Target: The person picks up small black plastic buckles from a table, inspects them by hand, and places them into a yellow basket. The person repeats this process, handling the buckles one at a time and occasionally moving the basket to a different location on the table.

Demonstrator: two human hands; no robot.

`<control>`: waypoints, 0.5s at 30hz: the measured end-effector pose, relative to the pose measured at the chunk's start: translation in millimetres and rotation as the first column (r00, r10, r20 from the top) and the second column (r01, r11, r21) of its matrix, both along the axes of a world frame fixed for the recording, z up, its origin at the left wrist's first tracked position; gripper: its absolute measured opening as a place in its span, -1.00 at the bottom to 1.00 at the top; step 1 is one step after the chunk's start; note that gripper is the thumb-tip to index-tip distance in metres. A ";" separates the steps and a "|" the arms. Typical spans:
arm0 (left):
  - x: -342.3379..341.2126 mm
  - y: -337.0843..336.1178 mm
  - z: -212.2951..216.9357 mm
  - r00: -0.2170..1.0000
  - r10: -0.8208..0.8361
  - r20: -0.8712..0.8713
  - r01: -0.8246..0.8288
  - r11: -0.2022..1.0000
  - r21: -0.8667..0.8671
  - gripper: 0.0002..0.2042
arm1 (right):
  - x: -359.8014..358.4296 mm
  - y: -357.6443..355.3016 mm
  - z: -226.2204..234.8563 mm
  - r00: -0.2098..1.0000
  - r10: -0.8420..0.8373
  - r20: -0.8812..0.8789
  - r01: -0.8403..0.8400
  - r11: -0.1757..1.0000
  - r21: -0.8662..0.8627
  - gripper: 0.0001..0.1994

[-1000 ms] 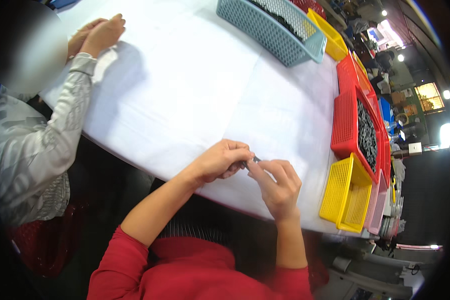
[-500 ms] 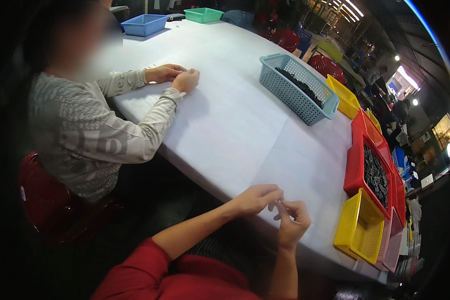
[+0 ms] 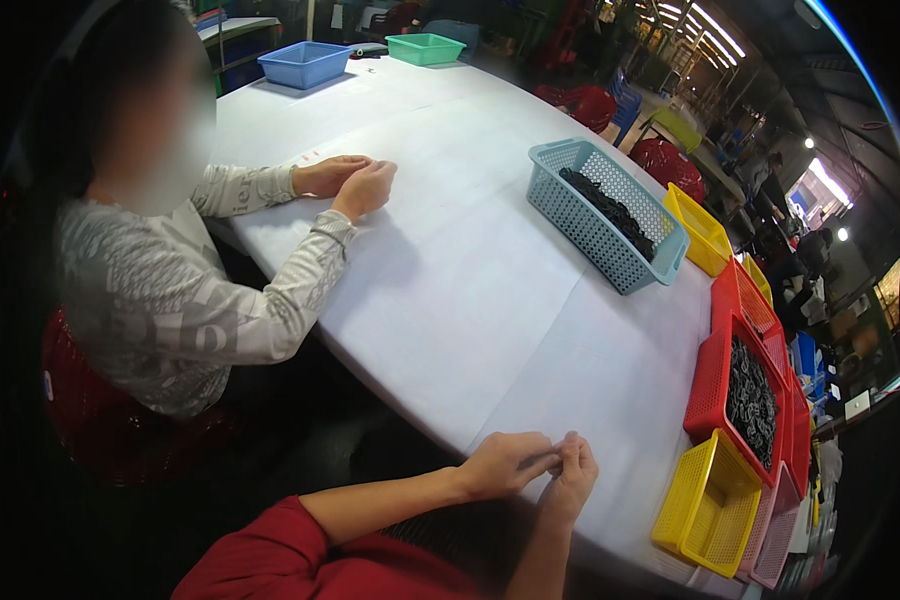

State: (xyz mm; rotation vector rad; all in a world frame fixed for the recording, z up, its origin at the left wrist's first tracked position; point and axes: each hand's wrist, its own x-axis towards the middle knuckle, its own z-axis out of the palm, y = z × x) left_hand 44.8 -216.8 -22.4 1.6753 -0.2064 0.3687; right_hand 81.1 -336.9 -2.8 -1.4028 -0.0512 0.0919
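Observation:
Over the near edge of the white table (image 3: 440, 250), my left hand (image 3: 503, 466) and my right hand (image 3: 572, 478) meet at the fingertips. Both are closed in a pinch. Whatever lies between the fingers is too small and too covered to make out. The closest container to my right hand is a yellow basket (image 3: 670, 532), to the right on the table. Beyond it a red basket (image 3: 703, 392) holds a heap of small black parts (image 3: 751, 400).
Across the table stands a blue-grey basket (image 3: 595, 238) with black pieces inside. Pink (image 3: 776, 540) and other yellow baskets line the right edge. At the left sits a co-worker (image 3: 200, 280), hands together over the table. A blue tray (image 3: 305, 66) and a green tray (image 3: 425, 49) stand at the far end.
The view has shifted, so the table's things sit lower in it. My hands have drawn closer together, and my right fingers, earlier more spread, are now folded against the left ones.

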 end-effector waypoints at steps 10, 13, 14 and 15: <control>108.3 38.7 16.6 0.949 -0.054 -0.310 0.039 0.998 -0.052 -0.84 | 108.3 11.5 6.8 0.973 0.039 -0.226 -0.055 0.997 -0.061 -0.82; 124.3 45.9 27.3 0.938 -0.020 -0.347 0.032 0.999 0.027 -0.82 | 125.3 16.5 17.4 0.927 0.068 -0.370 -0.097 0.993 -0.062 -0.80; 124.4 47.9 33.2 0.938 0.001 -0.346 0.016 0.999 0.046 -0.81 | 127.8 19.0 20.6 0.904 0.069 -0.421 -0.100 0.994 -0.052 -0.81; 125.1 48.9 37.8 0.941 0.020 -0.337 0.001 0.998 0.062 -0.79 | 129.8 20.9 24.1 0.881 0.065 -0.469 -0.097 0.994 -0.045 -0.81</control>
